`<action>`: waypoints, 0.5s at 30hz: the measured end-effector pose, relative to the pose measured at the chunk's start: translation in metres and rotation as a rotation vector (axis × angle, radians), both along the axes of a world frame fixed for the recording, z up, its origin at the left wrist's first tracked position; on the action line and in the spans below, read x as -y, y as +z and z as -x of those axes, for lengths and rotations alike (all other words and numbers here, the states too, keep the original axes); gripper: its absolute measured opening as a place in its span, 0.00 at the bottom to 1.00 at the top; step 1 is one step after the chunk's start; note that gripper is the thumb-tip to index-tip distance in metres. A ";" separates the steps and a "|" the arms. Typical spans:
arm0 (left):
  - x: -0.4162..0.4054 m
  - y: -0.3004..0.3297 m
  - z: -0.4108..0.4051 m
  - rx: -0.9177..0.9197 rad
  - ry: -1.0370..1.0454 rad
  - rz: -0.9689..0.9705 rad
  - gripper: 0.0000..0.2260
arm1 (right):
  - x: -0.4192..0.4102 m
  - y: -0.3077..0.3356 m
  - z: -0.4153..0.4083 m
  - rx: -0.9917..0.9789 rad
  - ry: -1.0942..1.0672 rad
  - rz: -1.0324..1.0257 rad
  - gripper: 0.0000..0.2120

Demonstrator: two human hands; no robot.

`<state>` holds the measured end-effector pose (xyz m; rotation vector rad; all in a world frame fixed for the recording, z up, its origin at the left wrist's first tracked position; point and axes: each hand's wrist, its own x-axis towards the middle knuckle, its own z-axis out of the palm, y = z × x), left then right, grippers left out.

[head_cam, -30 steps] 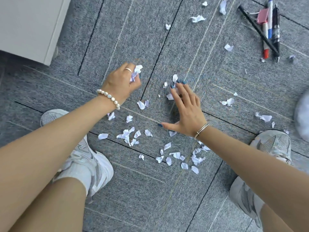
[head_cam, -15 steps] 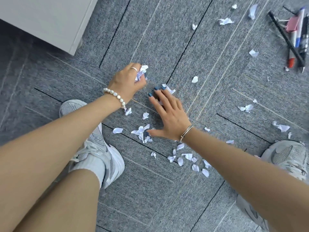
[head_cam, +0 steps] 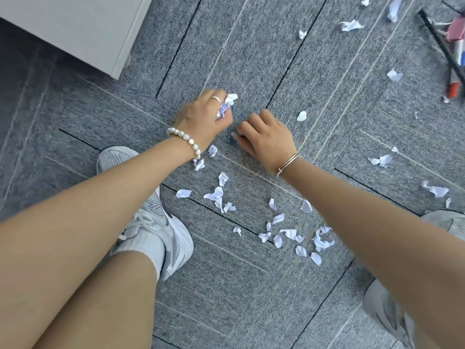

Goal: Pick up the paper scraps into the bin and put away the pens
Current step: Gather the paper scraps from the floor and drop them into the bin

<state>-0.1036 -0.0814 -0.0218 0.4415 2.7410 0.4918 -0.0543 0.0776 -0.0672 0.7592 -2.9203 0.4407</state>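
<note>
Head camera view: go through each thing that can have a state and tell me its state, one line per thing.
Left hand: curled round a wad of paper scraps.
Right hand: fingers curled down on the carpet; what they hold is hidden.
Loose scraps: scattered on the carpet, not picked up.
Pens: lying in a bunch on the carpet at the right edge, not put away.
Bin: not in view.
</note>
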 end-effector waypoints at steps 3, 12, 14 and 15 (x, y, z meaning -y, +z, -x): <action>-0.004 0.000 -0.001 -0.016 -0.017 -0.010 0.12 | -0.003 0.005 0.007 0.043 0.018 0.017 0.11; -0.035 0.007 -0.007 0.040 -0.052 -0.081 0.09 | -0.056 0.032 -0.004 0.405 -0.335 0.108 0.08; -0.047 0.016 -0.008 0.088 -0.099 -0.048 0.06 | -0.077 0.046 -0.008 0.483 -0.399 0.096 0.09; -0.055 0.023 -0.008 0.120 -0.133 -0.017 0.05 | -0.088 0.056 -0.010 0.505 -0.421 0.100 0.09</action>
